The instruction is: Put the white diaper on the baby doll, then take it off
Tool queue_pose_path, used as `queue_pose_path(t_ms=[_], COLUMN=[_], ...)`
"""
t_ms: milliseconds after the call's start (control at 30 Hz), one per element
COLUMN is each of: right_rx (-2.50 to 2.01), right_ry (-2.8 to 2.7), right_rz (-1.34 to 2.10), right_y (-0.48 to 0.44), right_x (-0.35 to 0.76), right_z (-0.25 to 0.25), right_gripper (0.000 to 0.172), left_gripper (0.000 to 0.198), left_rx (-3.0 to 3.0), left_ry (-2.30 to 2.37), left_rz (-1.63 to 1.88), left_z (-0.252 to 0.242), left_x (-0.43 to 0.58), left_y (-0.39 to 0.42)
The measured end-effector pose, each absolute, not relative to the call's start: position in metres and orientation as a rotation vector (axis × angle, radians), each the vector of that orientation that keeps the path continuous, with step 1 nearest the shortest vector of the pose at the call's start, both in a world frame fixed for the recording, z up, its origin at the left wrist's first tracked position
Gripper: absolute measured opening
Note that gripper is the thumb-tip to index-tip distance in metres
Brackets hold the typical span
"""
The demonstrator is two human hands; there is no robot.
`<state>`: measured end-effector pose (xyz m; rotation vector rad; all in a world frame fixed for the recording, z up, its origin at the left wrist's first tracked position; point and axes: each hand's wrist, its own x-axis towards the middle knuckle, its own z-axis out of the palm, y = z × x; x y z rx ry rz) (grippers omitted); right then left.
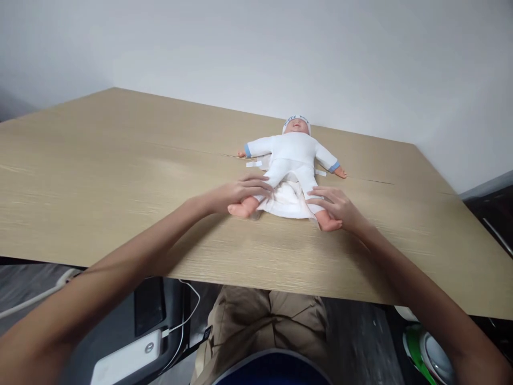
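A baby doll [295, 145] in a white suit with blue cuffs and a printed white cap lies on its back, feet toward me, legs spread. Under its hips and between its legs is an unfolded white diaper [289, 206], its tabs sticking out at both sides of the waist. My left hand [244, 192] rests on the doll's lower leg at the left, fingers stretched out over the white trouser leg. On the other lower leg lies my right hand [334, 203], its fingers apart and laid across the leg. Both palms are partly hidden from view.
The wooden table [120, 176] reaches back to a pale wall. Below its front edge at left, a white power bank [126, 358] with a cable and a dark phone [149, 306] lie on a black seat. A green and white container [425, 353] stands low at right.
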<state>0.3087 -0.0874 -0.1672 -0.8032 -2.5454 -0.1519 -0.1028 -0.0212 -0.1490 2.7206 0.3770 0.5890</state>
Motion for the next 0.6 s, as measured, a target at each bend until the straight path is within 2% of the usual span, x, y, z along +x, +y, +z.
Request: queue_pose_path(t_ms=[167,300,467,533,600], right_rx=[-0.853,-0.901,-0.893,-0.925,-1.016], right_ry=[-2.57,-2.578,-2.491,-2.468,-2.456], right_rz=[-0.075,0.109,0.389,0.424,0.369], right_y=[-0.09,-0.093,-0.094,-0.099,-0.108], right_x=[0.31,0.313,0.315,0.308,0.295], right_z=[-0.171,-0.161,-0.15,-0.143,-0.138], right_gripper=[0.052,0.054,0.048,0.043,0.042], left_gripper=[0.071,0.077,0.058,0.05,0.049], left_rx=[2.72,2.665,2.549,2.521,2.512], left_ry=[0.47,0.537,0.588,0.653,0.734], left_rz=[0.478,0.352,0.311,0.3,0.32], left_z=[-0.15,-0.141,-0.13,-0.126,-0.126], left_x=[-0.099,-0.1,-0.099,-0.094,-0.086], left_y=[-0.03,-0.035,-0.046,-0.054,-0.062])
